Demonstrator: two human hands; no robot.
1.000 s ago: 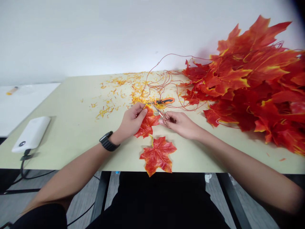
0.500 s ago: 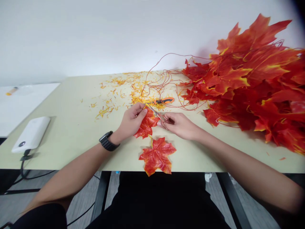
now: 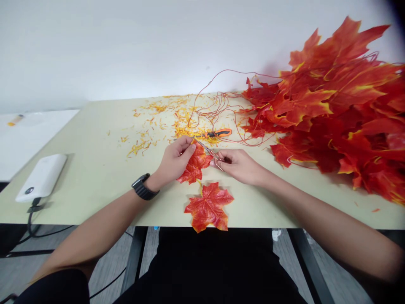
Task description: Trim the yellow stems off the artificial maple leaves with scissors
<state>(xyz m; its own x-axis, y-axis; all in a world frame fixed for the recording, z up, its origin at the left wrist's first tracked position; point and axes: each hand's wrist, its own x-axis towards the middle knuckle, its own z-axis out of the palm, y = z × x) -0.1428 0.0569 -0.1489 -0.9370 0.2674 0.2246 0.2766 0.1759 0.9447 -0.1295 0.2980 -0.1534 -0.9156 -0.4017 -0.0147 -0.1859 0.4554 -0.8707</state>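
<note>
Red with a yellow fringe, a maple leaf (image 3: pixel 198 164) is held inward from the middle of the table's (image 3: pixel 104 181) near edge, pinched between the left hand's (image 3: pixel 175 158) thumb and fingers. The right hand (image 3: pixel 238 165) has its fingers curled around the handles of slim scissors (image 3: pixel 209 152), whose blades reach the leaf's far tip. A second leaf (image 3: pixel 210 205) lies just nearer, one point overhanging the near edge. Beyond the hands, an orange-and-black-handled tool (image 3: pixel 225 133) rests among yellow clippings (image 3: pixel 181 124) strewn toward the far edge. Red cords (image 3: pixel 211 114) loop across to a leafy heap (image 3: pixel 332 109) at the right end. Near the left near corner sits a white cabled device (image 3: pixel 44 175).
</note>
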